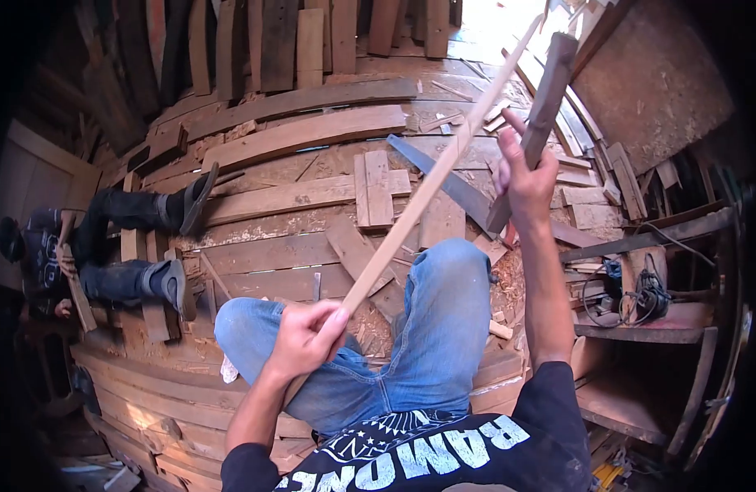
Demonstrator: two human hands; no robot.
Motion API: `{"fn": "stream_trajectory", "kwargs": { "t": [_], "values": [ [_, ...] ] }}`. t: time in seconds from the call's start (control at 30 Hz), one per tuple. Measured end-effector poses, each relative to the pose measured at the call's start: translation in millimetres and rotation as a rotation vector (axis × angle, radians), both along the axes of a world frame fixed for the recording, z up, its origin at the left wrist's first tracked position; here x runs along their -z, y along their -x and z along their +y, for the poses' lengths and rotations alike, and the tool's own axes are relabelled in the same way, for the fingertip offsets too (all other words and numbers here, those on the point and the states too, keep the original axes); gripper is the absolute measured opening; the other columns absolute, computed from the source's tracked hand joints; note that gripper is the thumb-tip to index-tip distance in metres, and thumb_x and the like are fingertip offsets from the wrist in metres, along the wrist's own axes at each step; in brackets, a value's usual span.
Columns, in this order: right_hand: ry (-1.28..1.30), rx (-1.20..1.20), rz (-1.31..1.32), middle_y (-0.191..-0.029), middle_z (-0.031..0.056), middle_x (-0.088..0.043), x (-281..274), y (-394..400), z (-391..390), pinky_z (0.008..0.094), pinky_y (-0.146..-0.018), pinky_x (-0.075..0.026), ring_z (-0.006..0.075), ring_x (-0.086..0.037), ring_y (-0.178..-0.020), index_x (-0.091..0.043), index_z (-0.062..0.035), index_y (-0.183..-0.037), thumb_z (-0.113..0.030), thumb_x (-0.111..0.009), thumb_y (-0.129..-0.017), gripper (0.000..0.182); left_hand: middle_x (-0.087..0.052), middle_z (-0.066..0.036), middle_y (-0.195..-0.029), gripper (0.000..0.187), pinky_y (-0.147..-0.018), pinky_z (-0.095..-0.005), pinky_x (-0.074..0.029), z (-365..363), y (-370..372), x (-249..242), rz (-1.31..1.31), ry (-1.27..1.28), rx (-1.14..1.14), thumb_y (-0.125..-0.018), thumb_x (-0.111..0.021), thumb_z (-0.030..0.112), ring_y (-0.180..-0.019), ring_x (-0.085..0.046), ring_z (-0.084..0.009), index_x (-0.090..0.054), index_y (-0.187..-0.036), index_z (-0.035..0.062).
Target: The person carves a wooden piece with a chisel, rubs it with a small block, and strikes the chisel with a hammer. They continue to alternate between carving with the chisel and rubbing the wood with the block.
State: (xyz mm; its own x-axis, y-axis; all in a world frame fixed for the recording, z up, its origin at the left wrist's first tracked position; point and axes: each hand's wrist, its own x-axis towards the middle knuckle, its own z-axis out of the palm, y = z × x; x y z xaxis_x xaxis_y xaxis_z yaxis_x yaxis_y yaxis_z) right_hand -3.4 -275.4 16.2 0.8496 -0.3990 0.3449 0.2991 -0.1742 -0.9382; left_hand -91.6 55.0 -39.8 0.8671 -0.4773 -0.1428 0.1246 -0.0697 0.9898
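My left hand (310, 334) is closed around the lower part of a long, thin, pale wooden strip (431, 182). The strip slants up and away to the right, its far end near the bright opening at the top. In my right hand (527, 174) is a short, dark, rough piece of wood (550, 100), held upright and tilted, just right of the strip. The index finger of that hand points upward. A handsaw (451, 185) lies beyond my knees, partly hidden behind the strip. Offcut blocks (373, 190) lie on the boards in front of me.
Another person (120, 238) sits at the left, legs stretched toward the middle. Planks (312, 131) and shavings cover the floor, and more boards (279, 45) lean along the back. Stacked timber (156, 394) lies at lower left. A wooden shelf (648, 334) with tangled cables (652, 297) stands at right.
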Motion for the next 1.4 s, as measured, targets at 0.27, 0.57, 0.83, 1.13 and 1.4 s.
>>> {"fn": "stream_trajectory", "kwargs": {
  "t": [0.27, 0.57, 0.83, 1.13, 1.4],
  "values": [
    [-0.312, 0.083, 0.095, -0.065, -0.0029, -0.053, 7.8, 10.2, -20.4, 0.0205, -0.039, -0.035, 0.0021, -0.041, -0.045, -0.062, 0.0069, -0.108, -0.023, -0.081, -0.084, 0.043, -0.060, 0.000, -0.057, 0.014, -0.041, -0.0229, -0.042, 58.3, 39.4, 20.7, -0.165, -0.300, 0.184, -0.092, -0.066, 0.010, -0.044, -0.055, -0.0067, -0.068, -0.095, -0.0038],
    [-0.387, 0.281, 0.250, -0.061, -0.0025, -0.051, 79.0, 40.1, -60.6, 0.0209, -0.039, -0.034, 0.0051, -0.043, -0.042, -0.060, 0.0003, -0.093, -0.015, -0.083, -0.080, 0.030, -0.061, -0.012, -0.059, 0.031, -0.050, -0.0314, -0.046, 45.4, 27.0, 5.5, -0.210, -0.523, 0.366, -0.078, -0.084, 0.024, -0.050, -0.061, -0.0240, -0.067, -0.088, 0.0001],
    [-0.558, 0.131, 0.322, -0.053, -0.0064, -0.039, 68.9, 55.3, -49.0, 0.0222, -0.043, -0.035, 0.0071, -0.042, -0.045, -0.054, -0.0094, -0.075, -0.020, -0.071, -0.091, 0.025, -0.059, -0.013, -0.067, 0.051, -0.056, -0.0345, -0.045, -28.4, 2.6, -2.5, -0.225, -0.446, 0.427, -0.088, -0.072, 0.018, -0.058, -0.059, -0.0269, -0.050, -0.131, 0.0028],
    [-0.023, -0.091, 0.305, -0.076, 0.0034, -0.055, 54.6, 174.8, -24.0, 0.0214, -0.043, -0.040, 0.0087, -0.054, -0.054, -0.024, 0.0001, -0.150, -0.029, -0.058, -0.100, 0.067, -0.060, -0.017, -0.060, 0.063, -0.050, -0.0381, -0.047, -115.4, -32.6, 0.0, -0.524, -0.369, 0.419, -0.092, -0.066, 0.015, -0.048, -0.059, -0.0314, -0.042, -0.149, 0.0122],
    [-0.518, -0.106, 0.467, -0.072, 0.0086, -0.055, 37.6, 206.6, 14.2, 0.0269, -0.050, -0.049, 0.0167, -0.059, -0.059, -0.040, 0.0038, -0.120, -0.057, -0.076, -0.079, 0.081, -0.067, -0.013, -0.067, 0.052, -0.046, -0.0318, -0.048, -118.5, -13.7, -2.8, -0.524, -0.281, 0.405, -0.090, -0.068, 0.017, -0.047, -0.061, -0.0205, -0.055, -0.140, 0.0095]
  ]
}}
